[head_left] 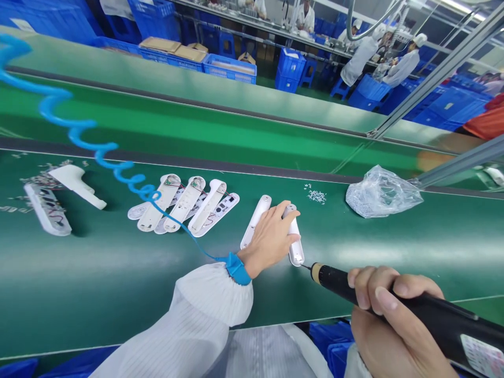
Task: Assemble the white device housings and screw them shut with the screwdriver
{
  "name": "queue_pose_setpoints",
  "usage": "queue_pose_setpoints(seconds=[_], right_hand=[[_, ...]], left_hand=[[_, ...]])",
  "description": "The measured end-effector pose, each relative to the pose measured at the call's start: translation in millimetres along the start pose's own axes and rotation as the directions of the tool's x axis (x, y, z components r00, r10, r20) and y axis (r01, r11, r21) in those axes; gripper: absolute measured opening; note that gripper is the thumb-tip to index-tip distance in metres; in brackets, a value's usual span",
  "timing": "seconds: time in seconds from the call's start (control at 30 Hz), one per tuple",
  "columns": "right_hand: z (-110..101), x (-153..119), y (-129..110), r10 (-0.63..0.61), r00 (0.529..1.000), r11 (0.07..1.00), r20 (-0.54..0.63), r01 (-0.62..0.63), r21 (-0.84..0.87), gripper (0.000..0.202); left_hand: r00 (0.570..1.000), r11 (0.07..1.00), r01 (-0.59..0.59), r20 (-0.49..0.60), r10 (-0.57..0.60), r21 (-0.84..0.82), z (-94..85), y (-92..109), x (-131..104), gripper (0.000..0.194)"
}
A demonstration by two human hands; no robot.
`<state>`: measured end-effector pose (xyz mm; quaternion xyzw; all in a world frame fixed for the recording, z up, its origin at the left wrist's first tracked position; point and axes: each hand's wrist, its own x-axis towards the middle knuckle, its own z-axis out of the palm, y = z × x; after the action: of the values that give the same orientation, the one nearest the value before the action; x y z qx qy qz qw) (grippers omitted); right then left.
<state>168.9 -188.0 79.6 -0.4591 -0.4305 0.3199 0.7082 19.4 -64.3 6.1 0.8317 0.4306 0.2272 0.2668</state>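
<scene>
My left hand [273, 236], with a blue wrist strap [238, 269] at its cuff, is closed on a long white plastic housing [296, 247] and holds it down on the green bench. Its fingers and thumb hide much of the housing's upper part. In my right hand [397, 310] is a black electric screwdriver [334, 279], tilted, its bit at or very close to the housing's near end; contact cannot be made out. A second white housing [255, 220] lies just left, partly behind my left hand. Small screws [316, 196] lie loose beyond the housing.
Several opened housings with circuit boards [208, 207] lie left of centre. Farther left are another board-filled housing [48, 210], a curved white shell [76, 184] and scattered parts. A plastic bag [381, 191] sits right. A coiled blue cord [82, 131] hangs across the left.
</scene>
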Motion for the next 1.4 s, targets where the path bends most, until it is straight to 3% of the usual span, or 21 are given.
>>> queue_pose_setpoints(seconds=[0.27,0.4,0.57,0.77,0.87,0.97,1.03,1.17,1.3,1.4], right_hand=[[22,12,9,-0.079,0.996,0.996,0.037,0.081,-0.042,0.017],[29,15,11,-0.049,0.999,0.998,-0.021,0.047,-0.052,0.017],[30,12,13,-0.044,0.998,0.998,0.036,0.045,-0.046,0.016],[10,21,5,0.034,0.997,0.998,0.062,-0.038,0.056,0.014],[-12,43,3,0.053,0.996,0.989,-0.065,-0.043,0.142,0.014],[-31,77,14,0.056,0.946,0.982,-0.32,0.006,0.188,0.012],[-42,100,27,0.011,0.91,0.981,-0.415,0.071,0.182,0.013],[-56,137,55,-0.081,0.871,0.969,-0.484,0.182,0.166,0.015],[-59,160,78,-0.115,0.851,0.956,-0.513,0.235,0.177,0.016],[-56,170,91,-0.107,0.848,0.952,-0.518,0.238,0.194,0.016]], left_hand=[[1.0,0.999,0.021,0.007,-0.021,0.028,1.6,3,6,0.046],[1.0,0.999,0.01,0.011,-0.011,0.033,-0.1,5,8,0.045],[1.0,0.999,0.01,0.026,-0.011,0.035,-2.5,6,11,0.043],[0.991,0.994,0.027,0.127,-0.04,0.105,-12.0,8,21,0.038],[0.978,0.991,0.059,0.194,-0.082,0.121,-13.1,9,33,0.03],[0.962,0.99,0.076,0.251,-0.104,0.118,-17.7,4,57,0.026],[0.946,0.991,0.059,0.309,-0.094,0.12,-30.9,-4,82,0.019],[0.929,0.978,0.074,0.343,-0.139,0.196,-85.4,-30,141,0.02],[0.937,0.914,0.214,0.191,-0.291,0.344,-135.8,-62,200,0.014],[0.927,0.85,0.337,0.017,-0.375,0.405,-139.5,-84,229,0.023]])
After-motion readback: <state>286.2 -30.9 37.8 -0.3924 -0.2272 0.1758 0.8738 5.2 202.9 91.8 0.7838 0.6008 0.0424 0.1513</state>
